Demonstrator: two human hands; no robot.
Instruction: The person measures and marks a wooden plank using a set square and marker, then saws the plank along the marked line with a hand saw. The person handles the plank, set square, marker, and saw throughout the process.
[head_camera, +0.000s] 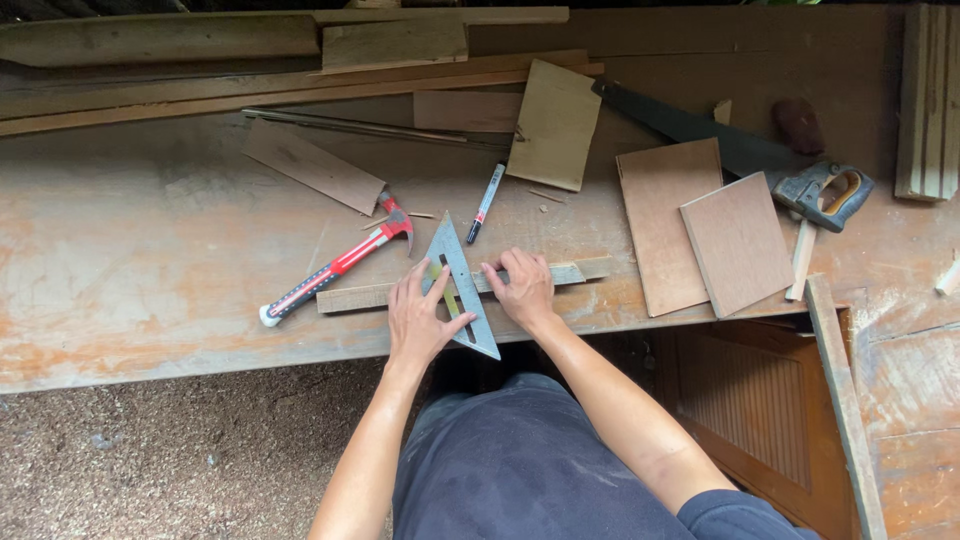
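Flat, both open hands (418, 318) (522, 288) press triangular square (462, 290), apex up-left, across left-right strip (356, 297).

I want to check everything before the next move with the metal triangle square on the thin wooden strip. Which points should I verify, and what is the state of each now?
1. Left hand presses the grey metal triangular square flat: ok.
2. Square lies across the thin wooden strip: ok.
3. Right hand steadies the strip beside the square: ok.
4. Marking tool in the right hand: cannot tell, fingers hide it.
5. Black and white marker pen lies near on the worn wooden bench: ok.
6. Red and black claw hammer clear of the strip: not ok, its handle ends right by the strip.
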